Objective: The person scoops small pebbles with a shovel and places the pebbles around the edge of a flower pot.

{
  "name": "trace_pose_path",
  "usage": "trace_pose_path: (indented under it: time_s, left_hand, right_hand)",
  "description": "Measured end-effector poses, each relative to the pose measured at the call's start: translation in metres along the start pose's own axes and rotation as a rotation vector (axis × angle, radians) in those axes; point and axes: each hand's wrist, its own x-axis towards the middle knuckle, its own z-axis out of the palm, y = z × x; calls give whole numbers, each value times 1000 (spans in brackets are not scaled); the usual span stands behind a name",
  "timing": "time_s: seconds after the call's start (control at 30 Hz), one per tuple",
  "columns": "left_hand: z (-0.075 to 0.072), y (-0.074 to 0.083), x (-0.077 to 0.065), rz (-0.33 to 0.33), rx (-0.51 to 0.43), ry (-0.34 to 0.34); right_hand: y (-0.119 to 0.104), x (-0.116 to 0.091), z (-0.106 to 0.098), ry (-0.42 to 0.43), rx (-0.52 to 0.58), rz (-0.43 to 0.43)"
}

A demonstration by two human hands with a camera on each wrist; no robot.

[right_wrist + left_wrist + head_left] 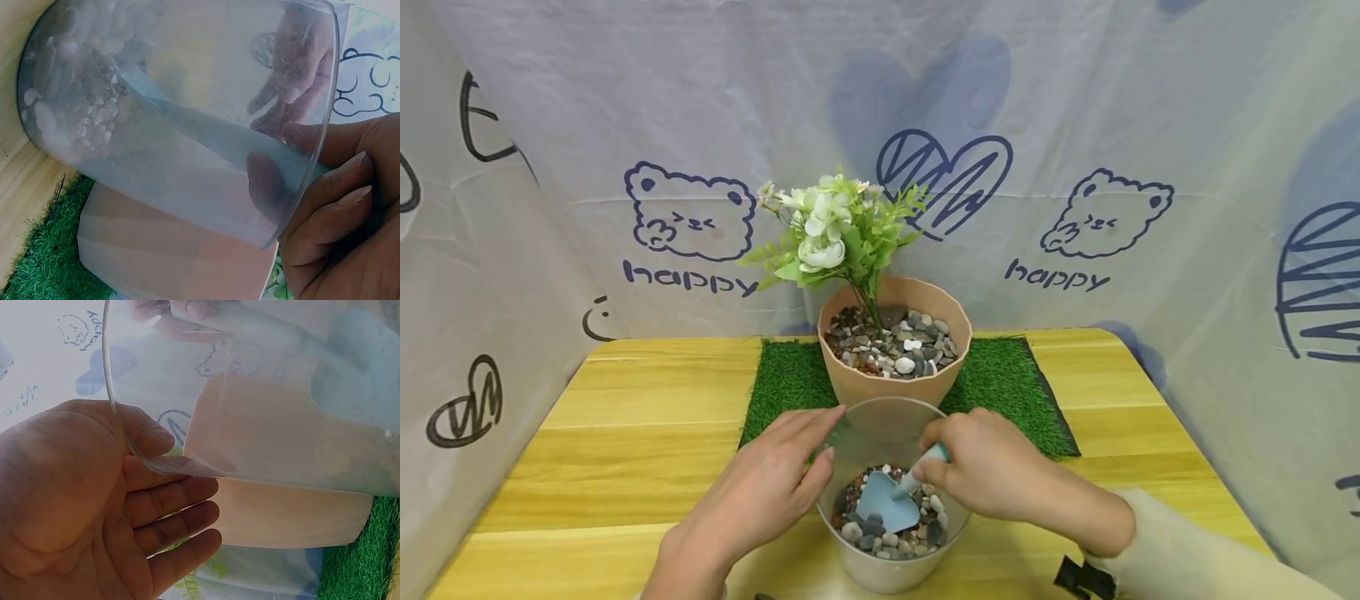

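Observation:
A clear plastic bucket (pixel 891 575) stands at the table's front, holding mixed pebbles (pixel 887 542). My right hand (pixel 992 462) grips the handle of a small light-blue shovel (pixel 883 500) over the bucket's right rim. The shovel's blade lies on the pebbles. At the left rim is my left hand (pixel 767 475), its fingers extended and thumb apart, touching the bucket's edge; in the left wrist view, the fingers (pixel 181 528) look nearly straight. Behind the bucket, a peach flowerpot (pixel 850 371) holds stones and a bunch of white artificial flowers (pixel 823 229).
The flowerpot stands on a green artificial-grass mat (pixel 1011 392). Beneath everything is a wood-grain table (pixel 647 433). Printed white cloth (pixel 760 100) hangs behind and at both sides. A small dark object shows at the table's bottom edge.

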Motion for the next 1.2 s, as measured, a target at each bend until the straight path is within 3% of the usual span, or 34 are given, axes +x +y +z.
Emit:
trace_pose_path:
  time_s: [0.27,0.5,0.8,1.2]
  left_hand:
    - [1,0,1,0,1,3]
    - [0,1,0,3,3,5]
    - [0,0,0,3,6,10]
    - [0,1,1,6,1,3]
  right_hand:
    - [0,-3,1,-20,30,-17]
    - [0,-3,-5,-50,130,8]
    - [7,-4,-7,-72,168,-16]
    - [17,-8,-15,-119,299,19]
